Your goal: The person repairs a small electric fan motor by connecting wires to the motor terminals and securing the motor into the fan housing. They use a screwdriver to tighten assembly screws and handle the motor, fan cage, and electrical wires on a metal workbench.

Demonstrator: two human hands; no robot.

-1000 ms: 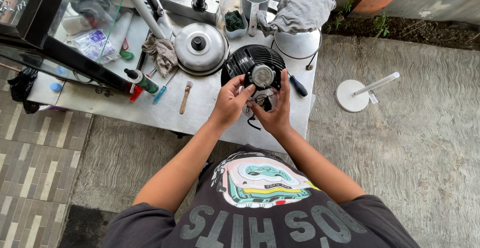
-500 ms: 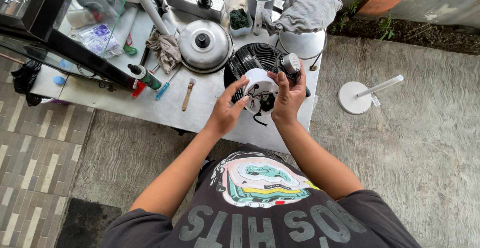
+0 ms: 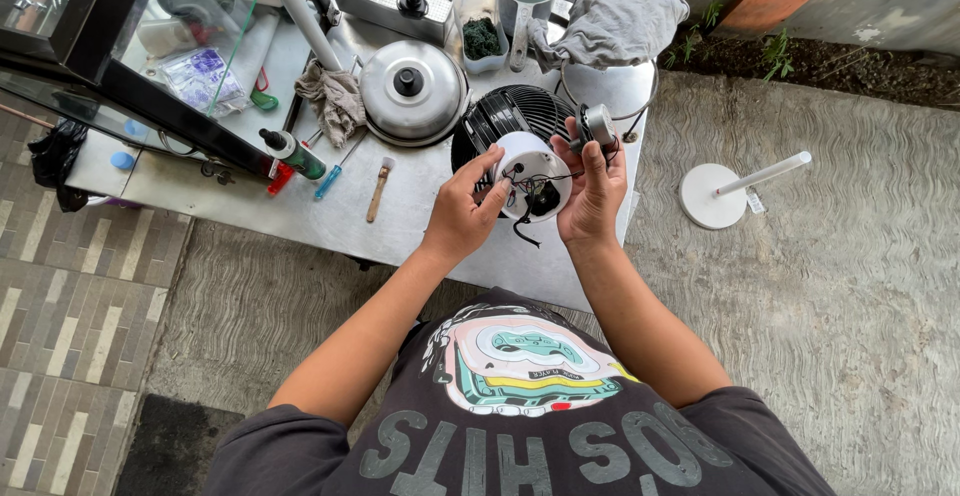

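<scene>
So both hands are up over the worktop (image 3: 330, 211): left hand (image 3: 462, 214) curled round the white fan motor housing (image 3: 528, 168), right hand (image 3: 590, 191) cupping its other side and pinching the small grey motor (image 3: 598, 124). Behind it, the clear tub (image 3: 481, 34) has dark green stuff in it.

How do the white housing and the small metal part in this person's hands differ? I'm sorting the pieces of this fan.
The white housing is a wide, round plastic shell; the metal motor part is a small grey cylinder. The housing is gripped by the left hand and steadied by the right hand, while the motor part is pinched in the right fingertips only. The housing shows its open side, with black wires inside. Both are held above the steel table, joined by thin wires.
</scene>
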